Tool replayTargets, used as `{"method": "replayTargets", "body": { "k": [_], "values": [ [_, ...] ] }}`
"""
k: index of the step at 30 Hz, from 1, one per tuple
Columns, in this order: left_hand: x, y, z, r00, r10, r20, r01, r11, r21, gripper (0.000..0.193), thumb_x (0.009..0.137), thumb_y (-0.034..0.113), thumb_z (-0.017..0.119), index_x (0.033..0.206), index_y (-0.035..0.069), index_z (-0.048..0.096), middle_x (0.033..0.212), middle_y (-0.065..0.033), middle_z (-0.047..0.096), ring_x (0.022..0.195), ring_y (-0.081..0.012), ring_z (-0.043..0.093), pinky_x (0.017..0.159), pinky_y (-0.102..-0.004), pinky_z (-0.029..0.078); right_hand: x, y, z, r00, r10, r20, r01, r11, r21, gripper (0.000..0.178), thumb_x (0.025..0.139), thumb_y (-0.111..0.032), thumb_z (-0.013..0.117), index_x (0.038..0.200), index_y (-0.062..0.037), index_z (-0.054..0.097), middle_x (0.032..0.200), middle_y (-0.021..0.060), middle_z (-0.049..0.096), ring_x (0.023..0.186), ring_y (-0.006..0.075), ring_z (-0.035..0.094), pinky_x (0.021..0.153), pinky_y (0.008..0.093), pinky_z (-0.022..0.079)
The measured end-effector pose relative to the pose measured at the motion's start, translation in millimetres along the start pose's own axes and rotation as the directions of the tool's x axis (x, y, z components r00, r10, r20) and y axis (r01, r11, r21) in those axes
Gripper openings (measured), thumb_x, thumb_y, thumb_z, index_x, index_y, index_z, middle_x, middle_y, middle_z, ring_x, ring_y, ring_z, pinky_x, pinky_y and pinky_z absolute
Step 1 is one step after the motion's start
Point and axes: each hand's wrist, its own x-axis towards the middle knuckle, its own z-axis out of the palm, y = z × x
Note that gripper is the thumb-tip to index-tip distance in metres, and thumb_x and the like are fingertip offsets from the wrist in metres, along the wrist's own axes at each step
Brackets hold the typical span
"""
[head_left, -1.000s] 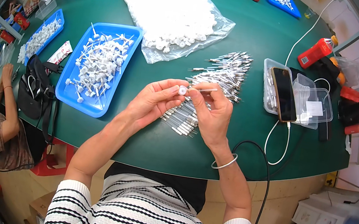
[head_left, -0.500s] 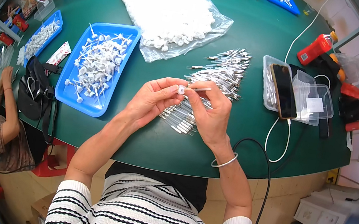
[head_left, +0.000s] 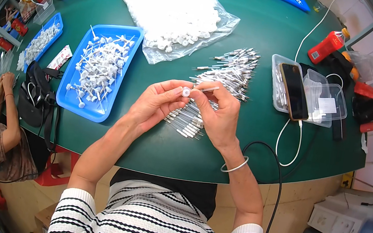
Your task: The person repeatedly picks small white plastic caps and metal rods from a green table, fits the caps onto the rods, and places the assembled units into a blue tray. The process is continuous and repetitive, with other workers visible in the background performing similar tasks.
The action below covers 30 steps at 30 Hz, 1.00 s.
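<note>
Between thumb and fingertips, my left hand [head_left: 160, 100] grips a small white plastic cap [head_left: 186, 92]. My right hand [head_left: 218, 114] pinches a thin rod [head_left: 209, 90] with a pale shaft, its inner end right at the cap. Whether the rod sits inside the cap I cannot tell. Under and beyond my hands spreads a pile of similar thin rods [head_left: 232, 72]. Left of my hands, a blue tray [head_left: 64, 92] holds many white caps with rods sticking out of them. Beyond my hands lies a clear plastic bag [head_left: 157, 56] full of loose white caps.
At right are a clear plastic box [head_left: 274, 99], a phone [head_left: 294, 92] on a white cable and a red bottle [head_left: 327, 47]. A black bag [head_left: 34, 92] lies at left near a seated person [head_left: 3, 136]. More blue trays [head_left: 42, 40] stand farther off.
Both hands stay nearly in place, still gripping the cap and rod. The cap has turned slightly so its round face shows more. The whole view has shifted a little.
</note>
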Motion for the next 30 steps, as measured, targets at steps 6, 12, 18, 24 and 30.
{"method": "replayTargets", "body": {
  "k": [6,12,18,24,30],
  "values": [
    [-0.3,0.1,1.0,1.0,0.001,-0.008,-0.001,1.0,-0.01,0.025,0.092,0.006,0.058,0.114,-0.005,0.058,0.098,-0.0095,0.065,0.086,-0.0126,0.066,0.078,-0.0213,0.057,0.2,0.9,-0.2,1.0,-0.014,-0.007,0.013,0.999,-0.039,0.008,0.083,-0.003,0.068,0.086,-0.0007,0.061,0.078,0.0075,0.064,0.064,0.0172,0.065,0.057,0.0277,0.05],
    [-0.7,0.2,1.3,1.0,-0.003,-0.002,0.003,1.0,-0.016,0.025,0.092,0.007,0.059,0.115,-0.005,0.058,0.097,-0.0095,0.065,0.086,-0.0128,0.066,0.078,-0.0215,0.057,-0.3,0.8,0.3,1.0,-0.015,-0.018,0.014,0.999,-0.038,0.008,0.082,-0.003,0.069,0.086,-0.0007,0.061,0.078,0.0074,0.064,0.064,0.0176,0.065,0.057,0.0279,0.05],
    [-1.0,0.4,2.4,1.0,-0.001,-0.002,0.001,1.0,-0.015,0.026,0.092,0.006,0.059,0.115,-0.005,0.058,0.098,-0.0092,0.065,0.086,-0.0126,0.066,0.078,-0.0216,0.057,0.1,-0.7,-0.3,0.999,-0.036,-0.02,0.034,0.997,-0.072,0.009,0.082,-0.002,0.069,0.084,-0.001,0.06,0.079,0.0071,0.064,0.065,0.0182,0.065,0.056,0.0284,0.049],
    [0.1,-1.9,-0.3,1.0,0.003,0.001,-0.003,1.0,-0.011,0.025,0.092,0.006,0.059,0.115,-0.005,0.058,0.098,-0.0091,0.065,0.086,-0.0123,0.066,0.078,-0.0214,0.057,0.1,-2.1,-0.1,0.999,-0.038,-0.008,0.038,0.996,-0.077,0.008,0.082,-0.003,0.068,0.085,-0.0011,0.061,0.078,0.007,0.064,0.065,0.018,0.066,0.058,0.028,0.05],
    [-0.6,-0.7,2.0,1.0,0.001,-0.005,-0.001,1.0,-0.004,0.026,0.092,0.007,0.059,0.115,-0.006,0.058,0.097,-0.0087,0.065,0.085,-0.0121,0.066,0.078,-0.0209,0.057,-1.3,-1.3,-0.4,0.995,0.095,-0.009,-0.095,0.994,0.045,0.008,0.085,-0.006,0.067,0.087,-0.0007,0.062,0.075,0.0075,0.066,0.068,0.0141,0.067,0.062,0.0258,0.052]
  ]
}}
